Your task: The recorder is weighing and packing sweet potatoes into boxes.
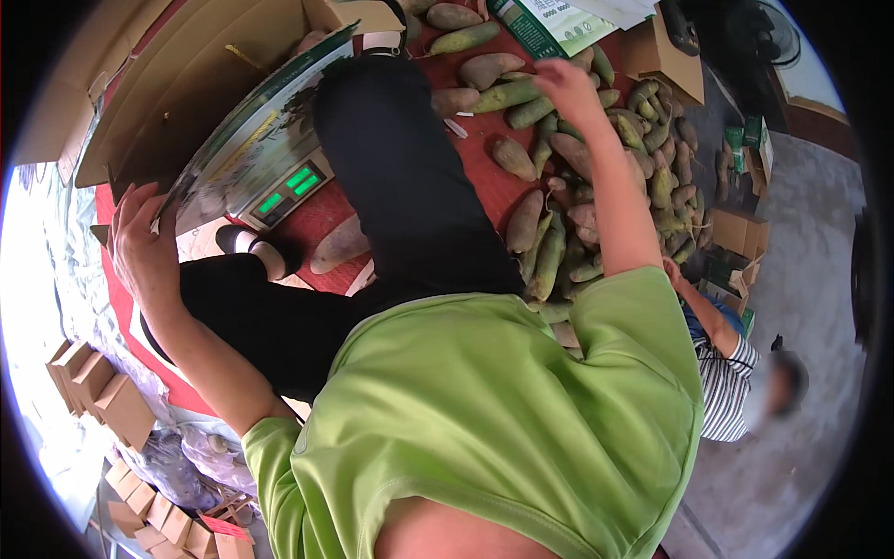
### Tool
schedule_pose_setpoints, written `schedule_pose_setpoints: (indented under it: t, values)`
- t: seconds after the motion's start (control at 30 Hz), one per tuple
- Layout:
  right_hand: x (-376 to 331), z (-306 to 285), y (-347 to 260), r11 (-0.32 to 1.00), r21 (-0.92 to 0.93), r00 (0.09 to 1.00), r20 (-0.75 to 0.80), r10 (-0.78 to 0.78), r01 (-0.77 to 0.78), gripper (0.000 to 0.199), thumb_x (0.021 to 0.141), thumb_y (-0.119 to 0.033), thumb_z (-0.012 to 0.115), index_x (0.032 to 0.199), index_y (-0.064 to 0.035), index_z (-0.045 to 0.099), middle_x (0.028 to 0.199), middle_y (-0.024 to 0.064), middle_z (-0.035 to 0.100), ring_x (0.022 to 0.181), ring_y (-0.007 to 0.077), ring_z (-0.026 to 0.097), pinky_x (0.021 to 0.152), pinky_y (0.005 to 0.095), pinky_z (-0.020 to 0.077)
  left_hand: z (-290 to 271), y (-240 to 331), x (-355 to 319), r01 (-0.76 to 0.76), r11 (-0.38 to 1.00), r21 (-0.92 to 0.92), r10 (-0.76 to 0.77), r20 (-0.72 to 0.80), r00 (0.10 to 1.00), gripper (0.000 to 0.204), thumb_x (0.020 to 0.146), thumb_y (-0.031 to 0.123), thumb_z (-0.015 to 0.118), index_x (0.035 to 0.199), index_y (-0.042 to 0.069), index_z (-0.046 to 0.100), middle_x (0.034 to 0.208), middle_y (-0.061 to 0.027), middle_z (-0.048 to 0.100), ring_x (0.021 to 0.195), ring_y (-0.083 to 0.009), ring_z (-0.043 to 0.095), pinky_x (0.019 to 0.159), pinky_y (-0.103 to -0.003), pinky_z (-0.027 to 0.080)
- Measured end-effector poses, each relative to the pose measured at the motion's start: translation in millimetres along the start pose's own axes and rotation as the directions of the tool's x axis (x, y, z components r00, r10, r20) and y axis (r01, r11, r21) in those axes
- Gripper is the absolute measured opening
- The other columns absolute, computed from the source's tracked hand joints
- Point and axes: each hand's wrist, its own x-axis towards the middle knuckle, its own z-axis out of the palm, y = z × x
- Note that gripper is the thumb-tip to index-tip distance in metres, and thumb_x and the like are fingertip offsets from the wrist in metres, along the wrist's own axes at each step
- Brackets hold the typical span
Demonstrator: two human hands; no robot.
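Observation:
My left hand (144,242) is closed on the near corner of an open cardboard carton (265,116), its fingers hooked over the edge. The carton has a printed green-and-white outer side and a plain brown inside. Below its side, a scale display (289,194) glows green. My right hand (566,91) hangs over a heap of long green and brownish radishes (559,252), just below a green-and-white printed box (545,26). The fingers of this hand point left, loosely apart, with no object visible in them. Whether they touch the box or a radish I cannot tell.
My black-trousered legs (410,168) are between the carton and the radishes, on a red mat (475,177). A brown box (661,56) stands at the far right. Another person in a striped top (724,396) works at the right. Folded brown cartons (102,391) lie at left.

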Motion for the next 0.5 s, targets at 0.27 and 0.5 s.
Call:
schedule_pose_setpoints:
  t: [0.27, 0.5]
  values:
    - [-137, 72, 120, 0.878, -0.398, 0.898, 0.229, 0.375, -0.265, 0.026, 0.078, -0.017, 0.067, 0.102, -0.0082, 0.068, 0.094, 0.0128, 0.069, 0.092, 0.0346, 0.065, 0.083, 0.0441, 0.0517, 4, -6, -1, -0.026, 0.998, 0.061, 0.025, 0.015, 1.000, 0.017, 0.082, 0.014, 0.071, 0.096, 0.005, 0.072, 0.111, -0.0043, 0.068, 0.115, -0.0262, 0.059, 0.095, -0.037, 0.046]
    - [-192, 72, 115, 0.655, -0.714, 0.789, 0.244, 0.564, -0.248, 0.045, 0.082, -0.013, 0.063, 0.126, -0.0221, 0.056, 0.133, 0.0050, 0.050, 0.127, 0.0286, 0.045, 0.094, 0.0491, 0.0434, 4, -2, -1, -0.011, 0.999, 0.033, 0.011, -0.004, 1.000, 0.014, 0.080, 0.012, 0.072, 0.092, 0.005, 0.072, 0.106, -0.0027, 0.068, 0.115, -0.0253, 0.058, 0.097, -0.038, 0.045]
